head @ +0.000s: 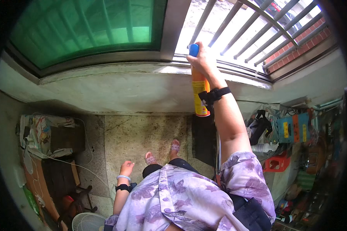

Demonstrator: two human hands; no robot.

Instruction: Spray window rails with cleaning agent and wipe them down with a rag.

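Observation:
My right hand [204, 59], raised to the window opening, is closed around the upper part of an orange and yellow aerosol can [200, 93] with a blue cap. The can stands roughly upright in front of the inner wall, its top near the metal window bars [225, 26]. Printing covers its side. Low on the left, beside my body, hangs my left hand [127, 168] with its fingers partly curled and nothing visible in it. Each wrist wears a black strap, and the left one also has a pale bangle.
A green glass pane [89, 29] fills the upper left. At left are a cloth-covered box [46, 130], a loose white cable and a fan [88, 221]. A red plastic stool [277, 162], a white bottle [261, 147] and a blue box [295, 127] stand at right.

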